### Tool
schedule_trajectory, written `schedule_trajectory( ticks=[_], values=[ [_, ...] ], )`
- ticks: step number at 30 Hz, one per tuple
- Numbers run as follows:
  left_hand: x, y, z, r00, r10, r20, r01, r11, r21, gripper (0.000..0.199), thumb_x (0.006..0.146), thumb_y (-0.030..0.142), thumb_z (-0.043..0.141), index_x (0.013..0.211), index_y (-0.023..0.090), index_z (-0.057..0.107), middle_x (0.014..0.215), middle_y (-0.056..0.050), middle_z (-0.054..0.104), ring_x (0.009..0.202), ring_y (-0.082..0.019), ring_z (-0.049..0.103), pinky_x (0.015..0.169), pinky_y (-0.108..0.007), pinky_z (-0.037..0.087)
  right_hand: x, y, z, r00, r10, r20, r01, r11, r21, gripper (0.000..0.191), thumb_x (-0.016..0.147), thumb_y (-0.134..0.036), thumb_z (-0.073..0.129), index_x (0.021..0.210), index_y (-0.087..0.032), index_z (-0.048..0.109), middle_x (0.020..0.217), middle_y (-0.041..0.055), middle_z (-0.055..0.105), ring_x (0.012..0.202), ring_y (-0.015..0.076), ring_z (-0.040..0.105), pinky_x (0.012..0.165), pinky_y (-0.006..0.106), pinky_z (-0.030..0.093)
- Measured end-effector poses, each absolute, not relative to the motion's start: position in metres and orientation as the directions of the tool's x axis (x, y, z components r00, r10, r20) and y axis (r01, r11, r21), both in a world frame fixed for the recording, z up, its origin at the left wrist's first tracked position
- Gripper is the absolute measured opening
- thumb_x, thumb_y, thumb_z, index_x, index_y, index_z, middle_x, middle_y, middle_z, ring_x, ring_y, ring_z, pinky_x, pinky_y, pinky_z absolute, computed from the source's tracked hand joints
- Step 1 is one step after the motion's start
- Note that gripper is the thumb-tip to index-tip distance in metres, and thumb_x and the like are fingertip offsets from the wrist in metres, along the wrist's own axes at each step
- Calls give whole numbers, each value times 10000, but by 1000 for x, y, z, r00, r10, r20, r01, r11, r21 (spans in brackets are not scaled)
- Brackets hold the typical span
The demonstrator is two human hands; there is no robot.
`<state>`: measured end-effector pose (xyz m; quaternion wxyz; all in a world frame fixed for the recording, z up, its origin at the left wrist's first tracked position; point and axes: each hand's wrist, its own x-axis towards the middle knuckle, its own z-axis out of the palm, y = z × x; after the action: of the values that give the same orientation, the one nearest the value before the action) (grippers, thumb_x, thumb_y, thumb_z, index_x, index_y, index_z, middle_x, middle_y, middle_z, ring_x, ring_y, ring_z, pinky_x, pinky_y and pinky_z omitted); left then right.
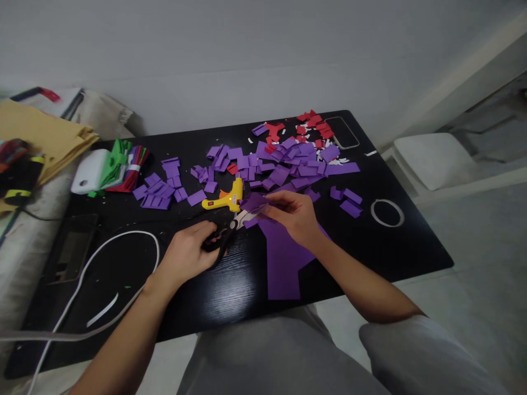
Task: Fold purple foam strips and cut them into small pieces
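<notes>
My left hand (193, 247) is closed round the black handles of a pair of scissors (242, 219), whose blades point right at a piece of purple paper (256, 202). That piece is pinched between the fingers of my right hand (294, 214), above the table. The blades meet the paper's lower left edge; whether they are parted there I cannot make out. Beneath my right hand lie larger purple sheets (284, 263). Just behind the scissors a yellow glue gun (226, 197) rests on the black table (197, 312).
Many cut purple pieces (284, 159) are heaped at the back, beside red scraps (317, 123). A white ring (387, 213) lies at right. On the left are a white cable (119, 236), a phone-like dark device (72, 249), and green and red bundles (123, 167).
</notes>
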<state>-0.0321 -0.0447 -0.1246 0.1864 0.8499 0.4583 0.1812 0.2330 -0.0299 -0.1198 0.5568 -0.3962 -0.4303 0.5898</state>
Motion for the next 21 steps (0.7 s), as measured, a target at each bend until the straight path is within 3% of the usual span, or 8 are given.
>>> schedule_trajectory(
  ticks=[6,21],
  values=[
    [-32,-44,-123,499,854,147,700,-497,512,208,884,270,625,710,204,530,664,19,557,590,-138,540,594,-259,370,233,-30,-121,-55,998,-3,-282,-19,-959,295,707,-394,949,890,-215,802,806,12,813,745,206,800,750,361,677],
    [-33,-43,-123,464,886,16,734,-395,553,270,887,337,629,660,195,591,624,2,583,582,-151,561,592,-264,368,231,-30,-120,-10,999,-48,-283,-49,-958,269,675,-356,959,865,-232,816,840,9,816,789,203,791,812,380,670]
  ],
)
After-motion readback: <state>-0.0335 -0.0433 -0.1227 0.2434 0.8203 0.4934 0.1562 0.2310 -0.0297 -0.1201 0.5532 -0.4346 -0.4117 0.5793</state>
